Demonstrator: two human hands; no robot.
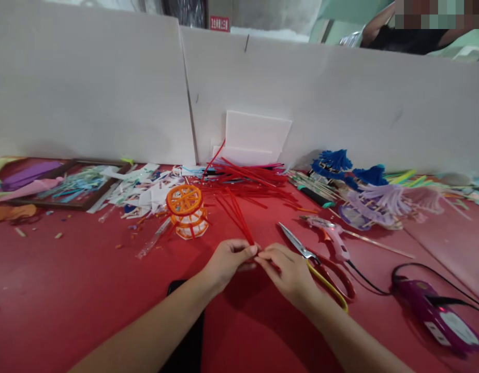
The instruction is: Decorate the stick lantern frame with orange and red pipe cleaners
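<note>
Several thin red pipe cleaners (pixel 241 220) fan upward from my left hand (pixel 233 261), which pinches them near their lower ends. My right hand (pixel 288 267) meets it at the same spot, its fingertips pressed together on the lower ends of the bundle. The very tips are hidden between the fingers. Behind my hands lies a loose pile of more red pipe cleaners (pixel 250 176). To the left stands a small orange and white lantern-like craft piece (pixel 187 212). Scissors (pixel 317 259) with red and yellow handles lie open just right of my right hand.
Right of the scissors are a pink glue gun (pixel 330 235) and a purple corded device (pixel 437 316). Blue and lilac craft pieces (pixel 375 197) lie farther back. At left is a brown frame (pixel 37 199). A dark phone-like object (pixel 187 331) lies under my left forearm. White panels (pixel 320 98) wall the back; a person sits beyond.
</note>
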